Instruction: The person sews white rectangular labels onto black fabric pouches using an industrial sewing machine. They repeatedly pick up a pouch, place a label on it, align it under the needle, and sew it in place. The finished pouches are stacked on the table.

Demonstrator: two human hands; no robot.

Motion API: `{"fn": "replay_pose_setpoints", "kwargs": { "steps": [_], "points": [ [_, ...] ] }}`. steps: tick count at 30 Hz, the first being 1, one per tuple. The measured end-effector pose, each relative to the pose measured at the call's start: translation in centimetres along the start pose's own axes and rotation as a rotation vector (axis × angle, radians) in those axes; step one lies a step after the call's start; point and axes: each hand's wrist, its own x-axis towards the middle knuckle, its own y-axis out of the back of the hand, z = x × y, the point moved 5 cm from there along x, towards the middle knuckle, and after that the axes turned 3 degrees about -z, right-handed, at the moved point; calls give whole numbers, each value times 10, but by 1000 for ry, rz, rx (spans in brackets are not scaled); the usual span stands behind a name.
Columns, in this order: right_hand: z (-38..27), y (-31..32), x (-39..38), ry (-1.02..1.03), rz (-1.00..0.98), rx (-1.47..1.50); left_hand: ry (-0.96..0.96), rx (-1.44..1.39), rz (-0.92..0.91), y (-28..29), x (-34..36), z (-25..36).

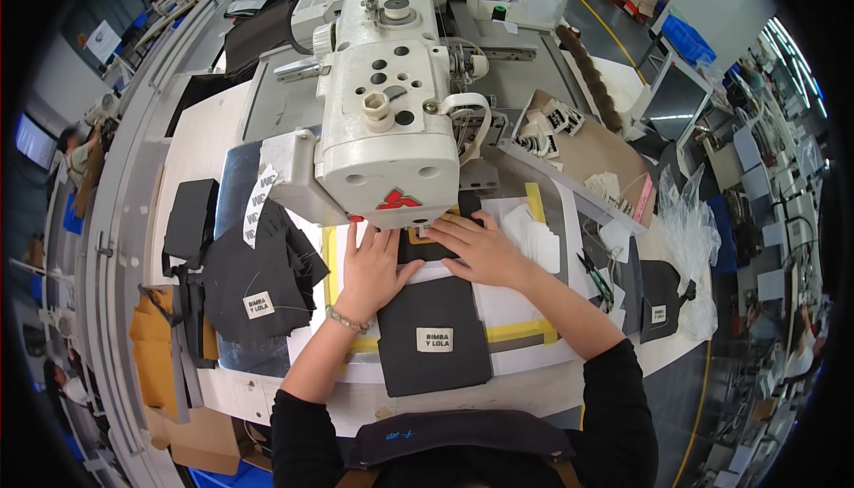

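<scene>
A black fabric piece (432, 323) with a small white sewn label lies flat on the table in front of a white industrial sewing machine (384, 88). My left hand (371, 266) presses flat on its upper left part, fingers pointing at the machine head. My right hand (478, 243) lies flat on its upper right part, fingertips just under the needle area beside a small tan piece (420, 236). The needle itself is hidden by the machine head.
A pile of black labelled fabric pieces (258, 279) sits to the left, with tan pieces (153, 346) further left. Small scissors (594, 276) and another black piece (660, 297) lie at the right. A cardboard tray of white labels (569, 137) stands behind right.
</scene>
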Motion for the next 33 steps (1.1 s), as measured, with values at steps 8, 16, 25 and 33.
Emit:
{"fn": "replay_pose_setpoints", "kwargs": {
  "steps": [8,16,25,33],
  "points": [
    [-2,1,0,-26,7,10,17,-24,-23,-1,0,0],
    [-2,-2,-2,-18,5,4,-45,72,25,7,4,5],
    [-5,0,-3,-12,62,-7,-46,71,21,4,4,4],
    [8,0,8,-24,92,-30,-9,15,-20,-2,15,-10]
  ]
}}
